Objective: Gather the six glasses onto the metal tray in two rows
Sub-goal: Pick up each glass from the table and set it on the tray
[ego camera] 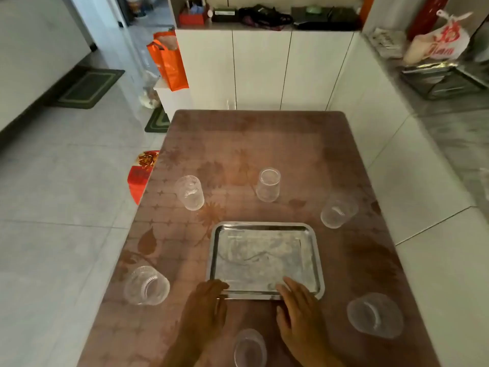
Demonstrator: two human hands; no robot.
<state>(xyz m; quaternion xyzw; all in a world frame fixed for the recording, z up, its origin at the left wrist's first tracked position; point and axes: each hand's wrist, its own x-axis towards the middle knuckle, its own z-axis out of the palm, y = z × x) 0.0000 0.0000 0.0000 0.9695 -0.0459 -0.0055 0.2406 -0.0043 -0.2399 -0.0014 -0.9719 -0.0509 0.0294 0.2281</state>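
just fingers (288,283) on tray (264,226)

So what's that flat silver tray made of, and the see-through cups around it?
The flat rectangular silver tray looks like metal, probably stainless steel: it is grey and shiny, with a bright rolled rim and blurry reflections. The clear cups, like the far one, look like glass, though clear plastic can't be ruled out: the brown patterned tabletop shows through them, and some look ribbed.
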